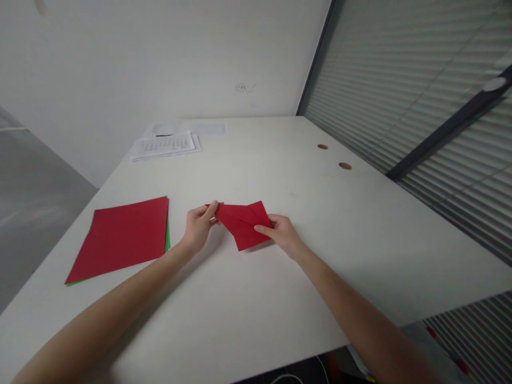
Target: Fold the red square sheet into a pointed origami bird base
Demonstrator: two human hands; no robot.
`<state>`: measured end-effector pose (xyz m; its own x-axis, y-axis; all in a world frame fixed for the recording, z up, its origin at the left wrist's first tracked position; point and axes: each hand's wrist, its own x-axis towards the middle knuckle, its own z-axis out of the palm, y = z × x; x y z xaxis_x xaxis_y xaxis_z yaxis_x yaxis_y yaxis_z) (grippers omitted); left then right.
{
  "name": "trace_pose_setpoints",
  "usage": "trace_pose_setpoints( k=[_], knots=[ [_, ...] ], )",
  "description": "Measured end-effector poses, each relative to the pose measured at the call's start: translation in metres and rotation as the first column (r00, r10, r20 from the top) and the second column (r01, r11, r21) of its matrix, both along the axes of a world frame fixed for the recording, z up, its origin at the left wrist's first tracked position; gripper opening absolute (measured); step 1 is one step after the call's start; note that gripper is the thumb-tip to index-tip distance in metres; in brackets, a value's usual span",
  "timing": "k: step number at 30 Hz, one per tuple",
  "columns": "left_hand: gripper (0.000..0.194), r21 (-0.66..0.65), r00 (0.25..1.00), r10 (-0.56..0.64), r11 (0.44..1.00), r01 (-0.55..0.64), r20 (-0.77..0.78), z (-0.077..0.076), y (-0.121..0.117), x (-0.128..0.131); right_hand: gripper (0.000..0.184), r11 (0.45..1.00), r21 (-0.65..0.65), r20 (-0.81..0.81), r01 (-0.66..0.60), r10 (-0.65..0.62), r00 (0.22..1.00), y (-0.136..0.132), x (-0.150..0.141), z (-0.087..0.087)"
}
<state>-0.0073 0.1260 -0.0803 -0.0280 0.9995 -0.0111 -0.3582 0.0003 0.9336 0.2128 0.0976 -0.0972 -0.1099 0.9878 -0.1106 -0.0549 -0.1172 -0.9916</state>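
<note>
pinching the folded red paper (245, 226) at its left tip, the left hand (198, 226) is gripping it between thumb and fingers, with the thumb lying on top of the red corner. the right hand (282, 233) is grasping the same paper at its right edge, its fingers pressing across the red surface and the thumb hidden beneath or behind. the folded red paper is sitting between the two hands, showing a crease running across it and a point sticking up at its far side; its lower corner is resting on or just above the white bench (304, 277), and i cannot tell which. both forearms are reaching in from the near edge of the bench toward the paper.

to the left of the folded paper, well apart from it, a flat red sheet (122, 237) is lying on the bench, with a green sheet (167, 237) peeking out from under its right edge. farther back from the folded paper, near the wall, printed white pages (166, 145) are lying in a loose stack. to the right and behind the folded paper, two round brown holes (344, 166) are showing in the bench top, close to the window blinds (420, 96).
</note>
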Motion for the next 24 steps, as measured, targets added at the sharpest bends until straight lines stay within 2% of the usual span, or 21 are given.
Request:
trace_pose_setpoints(
  k=[10, 13, 15, 17, 19, 20, 22, 24],
  knots=[
    [0.042, -0.006, 0.997, 0.066, 0.998, -0.066, -0.034, -0.010, 0.011, -0.009, 0.035, 0.997, 0.077, 0.058, 0.008, -0.013, 0.998, 0.007, 0.011, -0.003],
    [0.040, 0.032, 0.974, 0.183, 0.983, -0.180, -0.132, -0.014, 0.015, -0.013, 0.030, 0.984, 0.163, 0.095, 0.075, -0.092, 0.991, 0.009, 0.013, -0.004],
    [0.039, 0.090, 0.937, 0.288, 0.957, -0.276, -0.199, -0.017, 0.018, -0.015, 0.022, 0.927, 0.340, 0.172, 0.157, -0.226, 0.959, 0.008, 0.016, -0.001],
    [0.034, 0.175, 0.895, 0.355, 0.932, -0.317, -0.269, -0.019, 0.018, -0.017, 0.011, 0.801, 0.578, 0.286, 0.157, -0.379, 0.880, 0.005, 0.017, 0.003],
    [0.027, 0.317, 0.841, 0.405, 0.900, -0.298, -0.359, -0.019, 0.014, -0.017, 0.009, 0.667, 0.745, 0.423, 0.001, -0.474, 0.773, 0.000, 0.017, 0.007],
    [0.023, 0.408, 0.803, 0.430, 0.875, -0.259, -0.413, -0.018, 0.011, -0.016, 0.012, 0.625, 0.772, 0.502, -0.114, -0.489, 0.714, -0.003, 0.015, 0.007],
    [0.015, 0.573, 0.719, 0.451, 0.814, -0.089, -0.529, -0.014, 0.003, -0.013, 0.015, 0.589, 0.735, 0.651, -0.337, -0.473, 0.593, -0.009, 0.008, 0.006],
    [0.010, 0.618, 0.648, 0.378, 0.765, 0.184, -0.661, -0.011, -0.007, -0.008, 0.014, 0.589, 0.638, 0.764, -0.495, -0.410, 0.498, -0.014, -0.002, 0.003]
  ],
)
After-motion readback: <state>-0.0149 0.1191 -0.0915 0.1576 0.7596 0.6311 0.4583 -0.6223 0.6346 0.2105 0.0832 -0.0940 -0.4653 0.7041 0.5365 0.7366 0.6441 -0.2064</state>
